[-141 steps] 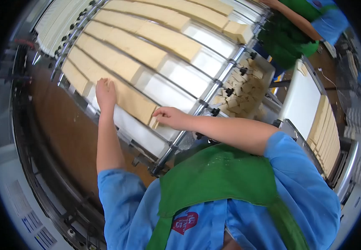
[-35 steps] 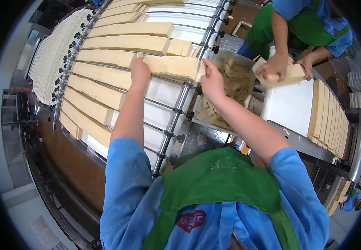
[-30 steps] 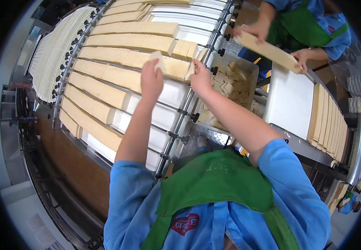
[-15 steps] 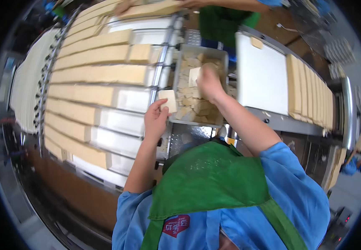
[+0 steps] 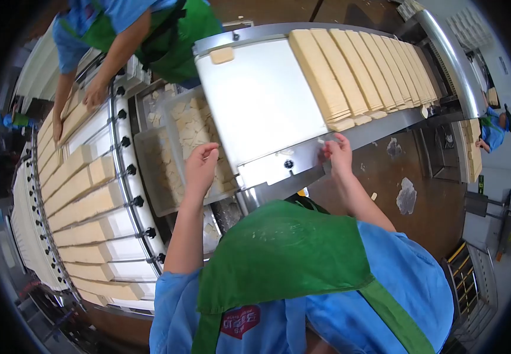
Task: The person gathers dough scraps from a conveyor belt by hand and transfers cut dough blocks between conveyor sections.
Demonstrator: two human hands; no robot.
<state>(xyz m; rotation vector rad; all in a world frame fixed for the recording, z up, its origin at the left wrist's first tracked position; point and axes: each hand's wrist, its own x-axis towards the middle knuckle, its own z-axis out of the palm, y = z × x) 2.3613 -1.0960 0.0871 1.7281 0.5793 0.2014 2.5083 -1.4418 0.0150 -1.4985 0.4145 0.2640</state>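
My left hand (image 5: 201,168) is above the right edge of a grey bin (image 5: 172,127) of flat dough scraps (image 5: 192,125). Its fingers are curled together, and no piece shows in them. My right hand (image 5: 339,156) is at the near metal edge of a white conveyor belt (image 5: 255,94), fingers drawn together and partly blurred. A small whitish scrap (image 5: 321,141) shows at its fingertips. Beyond it, long pale dough strips (image 5: 350,74) lie side by side on the belt. A small dough piece (image 5: 222,55) sits at the belt's far left corner.
Left of the bins, another conveyor (image 5: 120,230) carries dough bars (image 5: 84,232) between metal rails with black knobs (image 5: 137,202). A co-worker's hands (image 5: 95,93) touch bars there. A steel roller (image 5: 451,65) stands at right. Plastic pieces (image 5: 406,196) lie on the brown floor.
My view has turned right towards the strips. The squarish dough piece has left my left hand. My right hand has moved from over the scrap bin to the white belt's edge.
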